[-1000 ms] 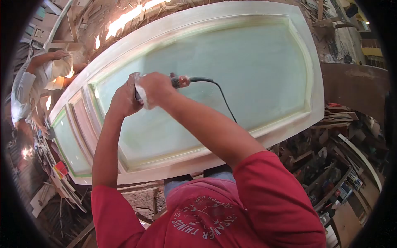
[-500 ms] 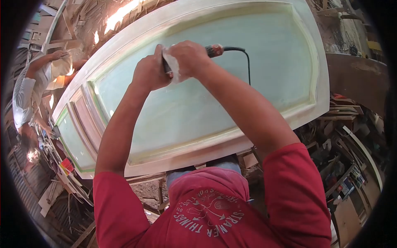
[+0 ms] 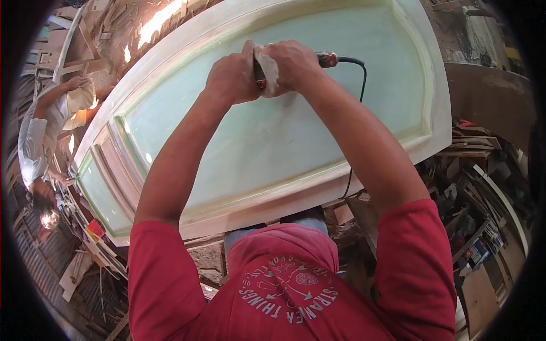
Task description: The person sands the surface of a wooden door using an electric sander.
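A corded power tool (image 3: 328,59) with a red and black rear end is over the pale green panel of a large whitish wooden door (image 3: 250,153). My right hand (image 3: 291,65) is closed round the tool's body, and a whitish cloth or paper piece (image 3: 267,71) shows beside its fingers. My left hand (image 3: 234,77) grips the tool's front end, close against my right hand. Both hands hide most of the tool and its underside. The black cord (image 3: 364,79) curves from the rear end down across the door.
At the left, a co-worker (image 3: 42,136) in a light shirt bends beside the door. Wood scraps (image 3: 472,142) and offcuts lie at the right. A brown board (image 3: 495,96) stands at the upper right. Corrugated metal (image 3: 42,261) is at the lower left.
Both my hands have moved with the tool to the right and up over the panel, and the cord has shifted with them. The view has also moved slightly.
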The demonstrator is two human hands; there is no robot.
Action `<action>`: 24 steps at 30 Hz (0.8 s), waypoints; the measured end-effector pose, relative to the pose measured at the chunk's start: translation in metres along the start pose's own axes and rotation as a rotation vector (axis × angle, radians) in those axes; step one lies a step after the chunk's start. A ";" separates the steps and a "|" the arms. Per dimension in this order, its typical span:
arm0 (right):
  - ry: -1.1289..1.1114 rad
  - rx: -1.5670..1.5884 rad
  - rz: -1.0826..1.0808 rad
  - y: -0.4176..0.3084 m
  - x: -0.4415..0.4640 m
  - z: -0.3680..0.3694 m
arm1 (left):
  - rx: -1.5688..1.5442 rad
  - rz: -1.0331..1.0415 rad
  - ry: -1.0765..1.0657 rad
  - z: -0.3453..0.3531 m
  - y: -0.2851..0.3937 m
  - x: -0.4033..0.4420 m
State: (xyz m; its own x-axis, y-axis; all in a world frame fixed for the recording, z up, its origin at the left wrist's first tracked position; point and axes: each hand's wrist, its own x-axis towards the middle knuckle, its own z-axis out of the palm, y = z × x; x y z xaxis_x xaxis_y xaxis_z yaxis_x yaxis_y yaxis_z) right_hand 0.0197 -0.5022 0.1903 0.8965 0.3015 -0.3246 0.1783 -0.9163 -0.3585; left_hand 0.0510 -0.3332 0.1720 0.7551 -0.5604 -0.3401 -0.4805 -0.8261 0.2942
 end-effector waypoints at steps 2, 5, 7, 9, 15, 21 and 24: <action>-0.022 -0.007 0.031 0.012 -0.004 -0.001 | 0.001 0.014 -0.002 0.000 0.011 0.008; -0.025 0.003 0.107 0.023 -0.014 -0.007 | -0.015 0.056 0.005 0.002 0.025 0.019; 0.005 0.018 0.153 0.031 -0.023 -0.009 | -0.015 0.085 0.002 0.001 0.036 0.025; 0.057 0.036 0.184 0.041 -0.030 -0.005 | -0.022 0.130 0.016 0.001 0.044 0.033; 0.131 -0.027 0.199 0.081 -0.058 0.011 | -0.025 0.278 0.081 0.013 0.080 0.049; 0.086 0.040 0.414 0.074 -0.117 0.024 | -0.160 0.451 0.079 0.046 0.109 0.033; 0.087 0.071 0.435 0.053 -0.140 0.043 | -0.127 0.482 -0.047 0.049 0.113 0.009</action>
State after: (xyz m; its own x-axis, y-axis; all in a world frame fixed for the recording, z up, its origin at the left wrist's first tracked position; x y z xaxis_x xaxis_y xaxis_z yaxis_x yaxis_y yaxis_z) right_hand -0.1139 -0.5815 0.1790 0.9132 -0.1338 -0.3849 -0.2483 -0.9317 -0.2651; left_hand -0.0178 -0.4344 0.1583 0.4385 -0.8810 -0.1777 -0.7093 -0.4607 0.5336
